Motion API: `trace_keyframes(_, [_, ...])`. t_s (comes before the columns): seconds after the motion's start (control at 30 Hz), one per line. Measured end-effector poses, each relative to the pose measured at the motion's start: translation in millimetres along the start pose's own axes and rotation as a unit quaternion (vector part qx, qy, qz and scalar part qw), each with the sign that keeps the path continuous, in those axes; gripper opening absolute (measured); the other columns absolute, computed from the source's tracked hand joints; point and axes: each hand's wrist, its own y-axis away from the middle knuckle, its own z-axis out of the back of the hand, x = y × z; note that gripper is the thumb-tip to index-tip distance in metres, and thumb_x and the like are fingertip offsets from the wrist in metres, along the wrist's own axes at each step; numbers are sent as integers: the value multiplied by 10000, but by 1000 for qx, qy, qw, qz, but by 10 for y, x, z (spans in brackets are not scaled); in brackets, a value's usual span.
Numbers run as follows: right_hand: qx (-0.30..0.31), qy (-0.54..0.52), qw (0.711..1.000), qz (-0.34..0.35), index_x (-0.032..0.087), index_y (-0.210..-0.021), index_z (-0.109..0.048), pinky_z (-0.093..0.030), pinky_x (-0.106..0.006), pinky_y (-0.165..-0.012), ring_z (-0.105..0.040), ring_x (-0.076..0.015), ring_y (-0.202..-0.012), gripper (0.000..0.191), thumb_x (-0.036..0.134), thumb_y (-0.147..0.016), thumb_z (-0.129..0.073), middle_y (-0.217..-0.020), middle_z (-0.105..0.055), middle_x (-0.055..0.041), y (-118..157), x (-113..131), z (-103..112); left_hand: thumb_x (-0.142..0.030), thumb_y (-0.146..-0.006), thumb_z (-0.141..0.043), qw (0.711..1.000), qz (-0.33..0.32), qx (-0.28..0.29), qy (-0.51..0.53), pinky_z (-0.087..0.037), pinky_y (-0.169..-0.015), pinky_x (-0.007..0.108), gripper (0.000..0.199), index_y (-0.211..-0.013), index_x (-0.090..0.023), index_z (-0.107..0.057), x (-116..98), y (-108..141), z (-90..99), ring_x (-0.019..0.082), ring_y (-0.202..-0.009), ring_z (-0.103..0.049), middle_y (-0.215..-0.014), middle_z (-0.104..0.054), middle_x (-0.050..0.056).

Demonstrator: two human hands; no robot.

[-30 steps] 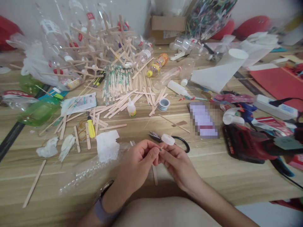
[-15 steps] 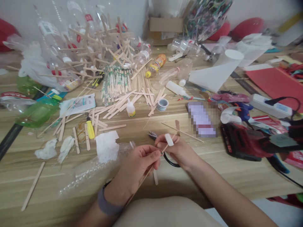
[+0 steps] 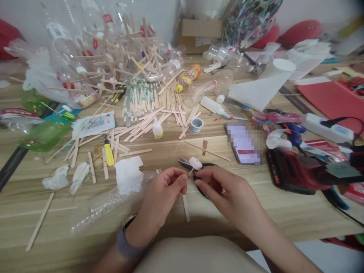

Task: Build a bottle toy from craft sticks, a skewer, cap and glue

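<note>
My left hand [image 3: 167, 193] pinches a thin wooden skewer [image 3: 191, 172] between thumb and forefinger. A round white bottle cap [image 3: 195, 163] sits on the skewer's upper end, its flat face now turned partly up. A small dark bit shows where the fingertips meet the stick. Just to the right, my right hand [image 3: 224, 185] has its thumb and forefinger slightly apart, close to the skewer, and I see nothing held in it. Black-handled scissors [image 3: 186, 163] lie on the table behind both hands, partly covered by them. One flat craft stick [image 3: 185, 208] rests below the left fingertips.
Craft sticks, a glue bottle [image 3: 157, 129], a wire spool [image 3: 196, 125] and a yellow screwdriver [image 3: 108, 153] lie ahead. A phone [image 3: 243, 146] and a red power tool [image 3: 295, 170] are on the right. Plastic bottles [image 3: 59, 34] pile up at the back left.
My right hand has let go of the skewer and drawn back to the right, its fingers parting. The cap has shifted left and tilted to show its face.
</note>
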Motion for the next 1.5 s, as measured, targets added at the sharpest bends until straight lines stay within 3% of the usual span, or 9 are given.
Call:
trace_keyframes(0.1, [-36,48,996,64,201,-964,-638,-440,-241,-516,-598,-141,-605,105,198,-884,-570,-755,-637,-26,-59,74,0,-419,-808,-614,1000,-12,5,-15,-225,-455,223,251,-809,-168,-609,10,12,-15,80,-484,-337,-581,-520,-58])
trace_keyframes(0.33, [19,98,992,73,192,-797,-596,-408,-240,-511,-552,-131,-581,150,170,-913,-502,-770,-596,-32,-122,139,-102,-438,-804,-609,998,-22,-1,-52,-241,-452,222,285,-847,-158,-638,-13,27,-11,84,-485,-363,-592,-522,-52])
trace_keyframes(0.53, [-58,41,993,90,207,-769,-524,-441,-242,-574,-547,-140,-639,166,137,-910,-475,-728,-560,-16,-5,70,-288,-421,-820,-596,999,-19,-15,-23,-277,-472,218,255,-800,-167,-617,2,25,2,87,-515,-389,-610,-524,-46])
trace_keyframes(0.67, [-90,-78,993,3,218,-765,-508,-419,-230,-523,-510,-124,-574,136,171,-890,-485,-687,-547,7,46,-11,-442,-415,-816,-591,1000,-7,-13,0,-251,-450,203,254,-773,-165,-601,-11,39,-9,76,-491,-362,-553,-468,-67])
trace_keyframes(0.77, [-54,-206,973,-90,217,-757,-492,-386,-230,-475,-454,-115,-509,152,256,-903,-468,-615,-521,23,41,-35,-521,-392,-782,-612,999,-6,-26,34,-268,-450,192,229,-766,-164,-589,-29,41,-29,72,-490,-378,-540,-471,-73])
trace_keyframes(0.87, [-26,-293,945,-140,214,-737,-481,-364,-226,-462,-421,-106,-502,205,332,-904,-471,-598,-505,30,19,-38,-565,-348,-748,-617,997,3,-42,67,-277,-447,187,181,-750,-172,-575,-56,46,-52,67,-479,-391,-529,-486,-75])
trace_keyframes(1.13, [-28,-323,933,-153,202,-775,-528,-337,-225,-464,-392,-98,-522,160,323,-877,-505,-619,-459,44,5,-65,-572,-318,-683,-685,996,-20,-51,76,-252,-422,176,183,-705,-173,-576,-80,64,-81,49,-450,-387,-521,-516,-79])
trace_keyframes(1.5, [-30,-338,924,-175,209,-718,-506,-337,-230,-460,-397,-100,-511,208,370,-842,-549,-587,-469,46,-18,-24,-538,-307,-812,-639,996,-77,-35,18,-436,-586,207,125,-798,-182,-640,16,42,-24,106,-613,-580,-635,-619,-42])
